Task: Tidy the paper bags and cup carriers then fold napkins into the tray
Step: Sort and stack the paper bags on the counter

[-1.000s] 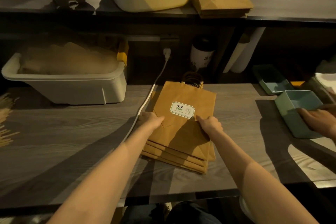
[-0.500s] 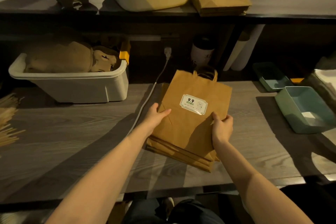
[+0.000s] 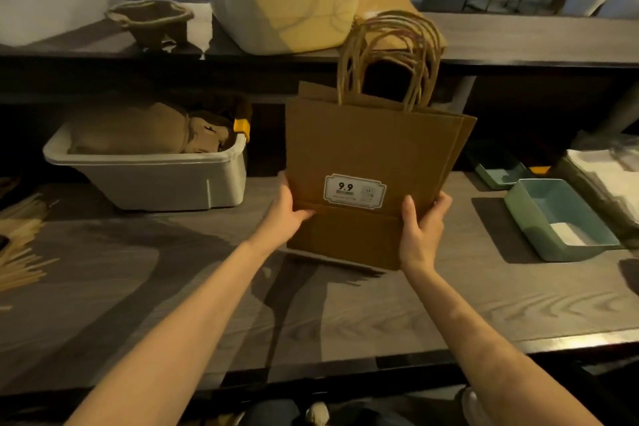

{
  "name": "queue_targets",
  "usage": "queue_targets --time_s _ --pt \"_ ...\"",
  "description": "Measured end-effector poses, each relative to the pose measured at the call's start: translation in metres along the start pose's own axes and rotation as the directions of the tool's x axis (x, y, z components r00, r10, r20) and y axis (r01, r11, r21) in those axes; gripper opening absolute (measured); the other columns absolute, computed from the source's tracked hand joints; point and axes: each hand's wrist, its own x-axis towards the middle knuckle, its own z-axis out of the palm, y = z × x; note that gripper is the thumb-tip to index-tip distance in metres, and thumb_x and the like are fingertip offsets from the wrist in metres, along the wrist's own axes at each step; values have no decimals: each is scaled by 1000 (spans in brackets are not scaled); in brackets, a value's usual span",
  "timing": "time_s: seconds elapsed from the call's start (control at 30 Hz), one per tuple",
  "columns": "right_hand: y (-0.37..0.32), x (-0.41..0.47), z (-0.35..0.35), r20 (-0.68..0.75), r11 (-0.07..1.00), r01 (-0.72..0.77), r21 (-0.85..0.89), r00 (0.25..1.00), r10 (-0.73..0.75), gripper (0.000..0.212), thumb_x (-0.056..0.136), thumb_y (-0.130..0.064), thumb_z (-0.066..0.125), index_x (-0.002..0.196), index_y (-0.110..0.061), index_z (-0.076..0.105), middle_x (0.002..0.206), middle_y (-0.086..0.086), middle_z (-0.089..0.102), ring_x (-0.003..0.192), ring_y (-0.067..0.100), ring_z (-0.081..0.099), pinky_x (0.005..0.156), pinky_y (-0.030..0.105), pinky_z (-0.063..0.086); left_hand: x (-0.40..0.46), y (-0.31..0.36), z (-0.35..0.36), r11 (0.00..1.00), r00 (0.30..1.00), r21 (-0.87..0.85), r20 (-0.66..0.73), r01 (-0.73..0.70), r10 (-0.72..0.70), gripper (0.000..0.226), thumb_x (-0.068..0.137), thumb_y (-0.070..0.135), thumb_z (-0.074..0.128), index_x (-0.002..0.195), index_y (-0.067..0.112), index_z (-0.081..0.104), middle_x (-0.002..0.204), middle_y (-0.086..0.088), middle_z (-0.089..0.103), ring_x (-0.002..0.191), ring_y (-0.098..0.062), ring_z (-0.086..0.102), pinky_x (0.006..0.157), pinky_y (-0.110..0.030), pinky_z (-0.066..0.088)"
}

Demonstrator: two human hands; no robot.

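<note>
Both bare forearms reach forward, converging; the left hand (image 3: 285,214) grips one side edge of the paper bags (image 3: 366,162), thumb in front; the right hand (image 3: 422,230) grips the opposite edge, thumb pointing up across the front face.

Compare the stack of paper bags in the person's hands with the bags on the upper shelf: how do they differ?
The held stack of paper bags stands upright on the counter, handles up; the shelf bags lie flat. The left hand and right hand grip the held stack; nothing touches the shelf bags. The held stack's label faces the camera; the shelf bags are mostly hidden. Both are brown paper.
</note>
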Motion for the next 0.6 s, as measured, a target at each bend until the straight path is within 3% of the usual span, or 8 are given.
queue_targets --time_s 0.13,0.3,0.43,0.53,0.6 --pt "-3 2 19 153 999 33 10 988 -34 31 97 -27 48 120 -27 27 110 -17 49 103 6 54 93 32 47 -3 -7 -14 1000 989 -1 -148 -24 24 85 89 6 57 148 16 -3 152 -7 24 139 -24 25 113 -39 22" --pt "13 -1 24 301 999 -46 -10 952 46 51 96 -26 51 136 -21 20 128 -3 45 119 15 48 103 35 42 -9 -19 -16 999 986 -25 -164 -31 26 93 81 6 68 145 13 1 147 -10 28 136 -25 31 112 -40 28" --pt "30 -1 16 440 983 -90 -158 885 152 76 91 -25 59 142 -28 4 138 -2 35 127 17 42 107 41 39 -9 -30 -6 1000 994 -9 -111 -5 4 97 79 1 68 144 11 -3 150 -8 20 139 -21 23 112 -31 21" --pt "36 -3 14 457 966 -54 -252 874 168 79 91 -10 58 144 -24 2 141 1 36 128 18 40 105 34 39 -7 -36 -2 999 992 10 -115 52 -51 85 85 -2 60 144 12 1 149 -10 26 137 -23 28 111 -34 24" --pt "36 -2 13 394 950 -36 -311 904 164 74 92 -6 55 145 -24 6 137 3 45 122 22 48 95 32 42 -2 -38 -3 996 987 53 -148 78 -69 80 88 -1 57 146 12 3 147 -11 31 135 -26 33 109 -36 29"
